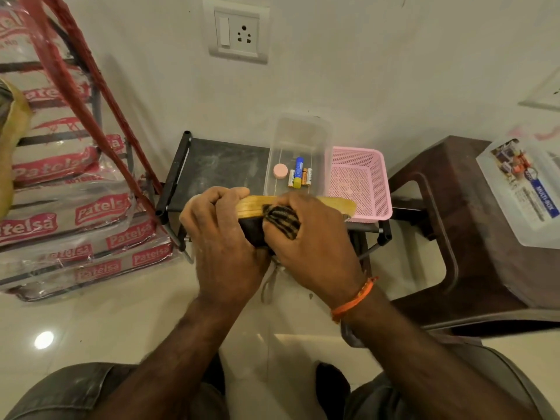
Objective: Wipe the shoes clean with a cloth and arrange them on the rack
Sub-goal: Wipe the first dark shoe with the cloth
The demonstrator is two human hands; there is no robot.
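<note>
Fingers (212,198) of both hands grip one shoe (333,204), one cloth (281,218).

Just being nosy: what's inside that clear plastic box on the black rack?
Inside the clear box lie a round pink disc and several batteries. Its near edge is hidden behind the shoe, so anything there cannot be seen.

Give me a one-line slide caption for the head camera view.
Left hand holds a tan-soled shoe while right hand rubs it with a striped cloth above the rack.
</note>
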